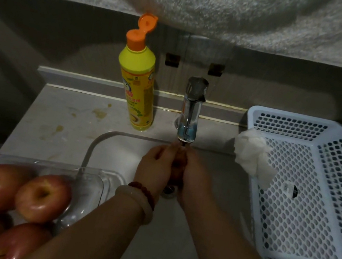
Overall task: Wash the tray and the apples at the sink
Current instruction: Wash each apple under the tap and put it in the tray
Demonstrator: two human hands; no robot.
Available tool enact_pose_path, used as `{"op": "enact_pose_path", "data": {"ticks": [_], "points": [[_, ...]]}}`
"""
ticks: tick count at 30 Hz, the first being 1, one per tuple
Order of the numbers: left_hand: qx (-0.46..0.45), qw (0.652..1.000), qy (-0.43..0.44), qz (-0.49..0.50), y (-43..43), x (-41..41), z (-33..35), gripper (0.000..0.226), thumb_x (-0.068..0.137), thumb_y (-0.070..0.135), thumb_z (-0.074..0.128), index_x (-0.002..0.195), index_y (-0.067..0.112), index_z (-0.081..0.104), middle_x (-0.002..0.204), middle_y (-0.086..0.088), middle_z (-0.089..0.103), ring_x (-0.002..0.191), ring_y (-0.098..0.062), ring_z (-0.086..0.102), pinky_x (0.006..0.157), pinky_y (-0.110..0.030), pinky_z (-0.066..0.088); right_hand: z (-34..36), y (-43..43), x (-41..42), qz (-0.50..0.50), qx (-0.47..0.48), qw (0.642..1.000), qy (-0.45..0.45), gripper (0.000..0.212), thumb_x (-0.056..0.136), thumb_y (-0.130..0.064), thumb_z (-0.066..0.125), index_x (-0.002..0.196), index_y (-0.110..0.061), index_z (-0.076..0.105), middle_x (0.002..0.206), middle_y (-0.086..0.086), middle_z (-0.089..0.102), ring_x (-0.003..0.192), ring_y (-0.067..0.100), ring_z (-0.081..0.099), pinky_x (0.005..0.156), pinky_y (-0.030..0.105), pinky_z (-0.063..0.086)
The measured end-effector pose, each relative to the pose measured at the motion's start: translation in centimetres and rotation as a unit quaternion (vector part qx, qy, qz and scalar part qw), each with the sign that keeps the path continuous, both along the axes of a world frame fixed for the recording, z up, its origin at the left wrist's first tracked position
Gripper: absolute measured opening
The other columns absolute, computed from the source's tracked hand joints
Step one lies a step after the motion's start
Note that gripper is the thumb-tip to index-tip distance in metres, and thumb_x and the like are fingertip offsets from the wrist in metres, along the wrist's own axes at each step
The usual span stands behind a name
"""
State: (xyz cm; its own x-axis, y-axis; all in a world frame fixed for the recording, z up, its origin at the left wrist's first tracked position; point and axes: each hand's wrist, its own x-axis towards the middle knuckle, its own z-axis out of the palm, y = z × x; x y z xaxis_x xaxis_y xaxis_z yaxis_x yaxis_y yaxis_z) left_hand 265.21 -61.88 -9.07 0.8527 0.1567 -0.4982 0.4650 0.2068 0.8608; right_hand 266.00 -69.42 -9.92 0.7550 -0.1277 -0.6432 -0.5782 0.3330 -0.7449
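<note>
Over the white sink, both my hands close around one red apple directly under the faucet. My left hand cups its left side and my right hand its right side; only a thin strip of the apple shows between them. A clear plastic tray sits at the sink's left edge, holding several wet red apples. Whether water runs from the spout is hard to tell.
A yellow dish soap bottle with its orange cap flipped open stands left of the faucet. A white perforated basket sits on the right with a crumpled white cloth over its rim. The counter shows yellow stains.
</note>
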Motion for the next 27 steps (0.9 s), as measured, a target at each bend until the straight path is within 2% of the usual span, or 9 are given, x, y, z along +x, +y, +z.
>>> {"op": "enact_pose_path", "data": {"ticks": [5, 10, 12, 15, 17, 20, 22, 24, 27], "points": [[0.053, 0.998, -0.009, 0.019, 0.2, 0.3, 0.3, 0.022, 0.097, 0.034, 0.047, 0.093, 0.024, 0.067, 0.096, -0.001, 0.071, 0.088, -0.017, 0.067, 0.078, -0.033, 0.055, 0.3, 0.5, -0.1, 0.053, -0.093, 0.992, -0.067, 0.021, 0.090, -0.036, 0.057, 0.092, -0.019, 0.070, 0.091, 0.006, 0.073, 0.089, 0.024, 0.069, 0.083, 0.039, 0.056], [-0.036, 0.996, -0.039, -0.073, 0.8, -0.1, 0.3, 0.013, 0.094, 0.028, 0.045, 0.089, 0.026, 0.056, 0.087, 0.004, 0.058, 0.088, -0.017, 0.056, 0.085, -0.035, 0.048, -1.9, 0.7, -2.2, 0.126, -0.435, 0.803, -0.388, 0.042, 0.094, -0.038, 0.037, 0.112, -0.010, 0.064, 0.108, 0.003, 0.060, 0.098, 0.010, 0.052, 0.085, 0.013, 0.038], [-0.051, 0.995, -0.017, -0.083, 0.6, -0.2, 0.7, 0.017, 0.097, 0.029, 0.046, 0.097, 0.019, 0.060, 0.084, 0.003, 0.060, 0.079, -0.013, 0.060, 0.074, -0.031, 0.053, -2.0, 0.7, -2.4, 0.105, -0.403, 0.832, -0.368, 0.041, 0.094, -0.038, 0.038, 0.106, -0.011, 0.066, 0.103, 0.003, 0.064, 0.095, 0.012, 0.056, 0.085, 0.021, 0.042], [-0.031, 0.999, -0.010, -0.004, 0.4, -0.1, 1.0, 0.016, 0.095, 0.023, 0.054, 0.089, 0.014, 0.065, 0.081, -0.004, 0.067, 0.069, -0.014, 0.066, 0.057, -0.025, 0.055, 0.2, 1.1, -1.3, -0.025, -0.148, 0.982, -0.112, 0.024, 0.093, -0.037, 0.051, 0.089, -0.019, 0.066, 0.084, 0.004, 0.068, 0.084, 0.022, 0.064, 0.073, 0.034, 0.051], [-0.010, 0.999, -0.026, 0.026, 0.5, -0.1, 1.0, 0.013, 0.093, 0.026, 0.058, 0.084, 0.021, 0.067, 0.082, 0.000, 0.069, 0.076, -0.015, 0.066, 0.060, -0.027, 0.054, 1.0, 0.6, -0.2, -0.032, 0.067, 0.992, 0.099, 0.023, 0.087, -0.038, 0.062, 0.099, -0.018, 0.065, 0.090, 0.010, 0.069, 0.083, 0.028, 0.064, 0.069, 0.037, 0.052], [0.011, 0.999, -0.038, 0.031, 0.6, 0.2, 0.8, 0.014, 0.093, 0.027, 0.055, 0.086, 0.026, 0.068, 0.084, 0.005, 0.069, 0.082, -0.014, 0.065, 0.065, -0.025, 0.051, 1.2, 0.6, 0.4, -0.021, 0.113, 0.987, 0.116, 0.037, 0.082, -0.042, 0.064, 0.110, -0.019, 0.064, 0.103, 0.013, 0.070, 0.085, 0.029, 0.066, 0.062, 0.033, 0.052], [0.001, 1.000, 0.000, 0.010, 0.8, 0.6, 0.5, 0.019, 0.096, 0.026, 0.051, 0.090, 0.022, 0.069, 0.086, 0.000, 0.070, 0.086, -0.021, 0.067, 0.067, -0.027, 0.052, 0.4, 1.1, -0.1, 0.003, -0.065, 0.998, 0.003, 0.028, 0.086, -0.039, 0.061, 0.103, -0.017, 0.067, 0.096, 0.008, 0.070, 0.084, 0.024, 0.067, 0.064, 0.029, 0.051], [-0.059, 0.997, 0.041, -0.030, 1.0, 0.9, 0.2, 0.028, 0.096, 0.026, 0.050, 0.083, 0.018, 0.074, 0.085, -0.007, 0.072, 0.090, -0.028, 0.068, 0.072, -0.032, 0.052, -0.9, 1.1, -1.4, 0.078, -0.322, 0.908, -0.259, 0.033, 0.090, -0.036, 0.050, 0.103, -0.012, 0.068, 0.096, 0.001, 0.067, 0.091, 0.016, 0.063, 0.075, 0.026, 0.048], [-0.088, 0.994, 0.030, -0.049, 1.0, 0.5, 0.3, 0.026, 0.095, 0.029, 0.052, 0.089, 0.015, 0.073, 0.080, -0.009, 0.069, 0.079, -0.025, 0.066, 0.067, -0.032, 0.049, -2.2, 0.7, -2.0, 0.103, -0.357, 0.845, -0.384, 0.044, 0.091, -0.039, 0.041, 0.107, -0.006, 0.066, 0.100, 0.005, 0.065, 0.093, 0.014, 0.060, 0.084, 0.026, 0.046]]}}
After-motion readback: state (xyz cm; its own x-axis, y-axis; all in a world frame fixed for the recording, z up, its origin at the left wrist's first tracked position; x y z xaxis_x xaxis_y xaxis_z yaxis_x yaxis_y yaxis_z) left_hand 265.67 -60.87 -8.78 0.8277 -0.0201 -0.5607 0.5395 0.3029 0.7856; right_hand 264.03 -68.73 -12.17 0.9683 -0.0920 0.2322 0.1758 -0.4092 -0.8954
